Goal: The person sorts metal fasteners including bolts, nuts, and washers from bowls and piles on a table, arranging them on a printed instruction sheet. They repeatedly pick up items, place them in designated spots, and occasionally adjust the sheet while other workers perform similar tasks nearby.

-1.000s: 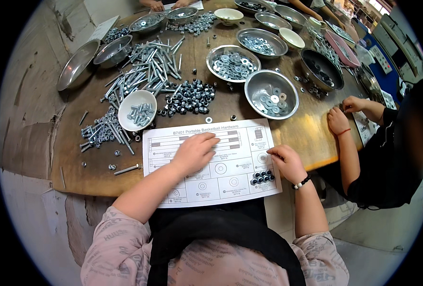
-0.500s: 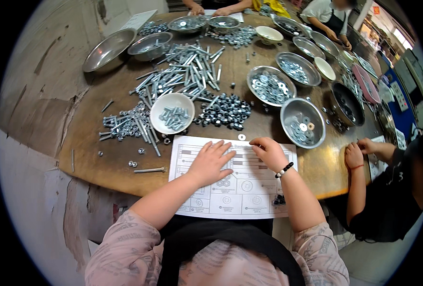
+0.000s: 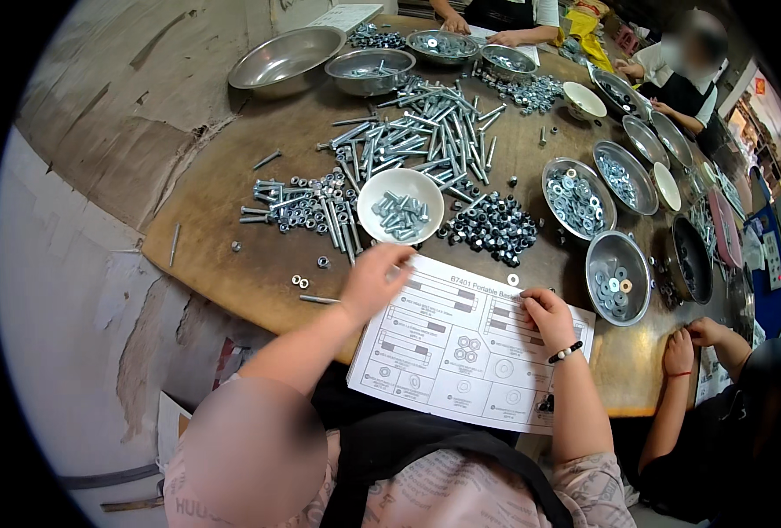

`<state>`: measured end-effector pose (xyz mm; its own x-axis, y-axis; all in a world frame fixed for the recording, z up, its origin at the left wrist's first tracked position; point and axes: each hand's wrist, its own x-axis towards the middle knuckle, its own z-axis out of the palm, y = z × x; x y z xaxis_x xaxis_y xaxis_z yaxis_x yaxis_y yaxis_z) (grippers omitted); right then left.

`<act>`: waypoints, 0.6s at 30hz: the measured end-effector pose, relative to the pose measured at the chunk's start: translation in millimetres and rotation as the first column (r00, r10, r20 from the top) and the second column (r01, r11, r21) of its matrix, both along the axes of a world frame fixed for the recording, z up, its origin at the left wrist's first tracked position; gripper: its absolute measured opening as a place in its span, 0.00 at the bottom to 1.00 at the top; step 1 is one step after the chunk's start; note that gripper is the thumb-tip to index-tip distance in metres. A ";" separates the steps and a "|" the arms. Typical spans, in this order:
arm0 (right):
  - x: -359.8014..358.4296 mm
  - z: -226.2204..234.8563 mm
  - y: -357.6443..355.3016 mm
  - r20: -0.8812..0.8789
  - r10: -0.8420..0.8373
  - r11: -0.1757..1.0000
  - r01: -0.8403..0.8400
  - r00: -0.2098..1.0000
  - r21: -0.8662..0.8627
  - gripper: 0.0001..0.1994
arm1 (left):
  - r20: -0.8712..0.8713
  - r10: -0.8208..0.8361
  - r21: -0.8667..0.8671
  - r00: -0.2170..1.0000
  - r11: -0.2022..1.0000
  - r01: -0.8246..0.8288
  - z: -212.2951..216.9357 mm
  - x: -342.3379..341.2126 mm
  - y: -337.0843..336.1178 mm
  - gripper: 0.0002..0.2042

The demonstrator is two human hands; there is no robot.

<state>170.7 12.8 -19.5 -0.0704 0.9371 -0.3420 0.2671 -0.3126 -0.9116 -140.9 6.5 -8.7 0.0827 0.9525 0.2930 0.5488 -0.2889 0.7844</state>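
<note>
A printed sheet with line drawings of bolts, nuts and washers (image 3: 426,352) lies turned at the table's near edge, partly under my forearms. My left hand (image 3: 377,280) is at its upper left corner, just below a white bowl of short bolts (image 3: 402,211). The left fingers are bent and loosely apart, with nothing seen in them. My right hand (image 3: 549,319) rests at the sheet's upper right, thumb and fingers pinched together; anything between them is hidden. Several black nuts (image 3: 545,403) sit on the sheet beside my right wrist. A single washer (image 3: 513,279) lies just above the sheet.
Beyond the bowl spreads a pile of long bolts (image 3: 434,132), with black-capped nuts (image 3: 496,229) to its right. Steel bowls of washers (image 3: 617,282) stand at the right. A co-worker's hands (image 3: 685,348) are at the right edge; other people work across the table.
My left hand has lifted from lying flat on the sheet and moved to its upper left corner. The sheet appears more tilted, and the whole view has shifted. My right hand stays pinched on the sheet.
</note>
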 end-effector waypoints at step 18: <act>2.7 -7.2 3.9 -0.014 -0.005 1.000 0.005 1.000 0.016 0.09 | -0.735 -0.301 -0.265 0.607 0.952 0.152 19.5 -16.8 133.3 0.12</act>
<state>173.4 16.7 -26.7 -0.0708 0.9429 -0.3255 0.2527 -0.2987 -0.9203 -157.7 139.8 10.8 0.4233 0.8965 -0.1304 0.9012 -0.4019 0.1623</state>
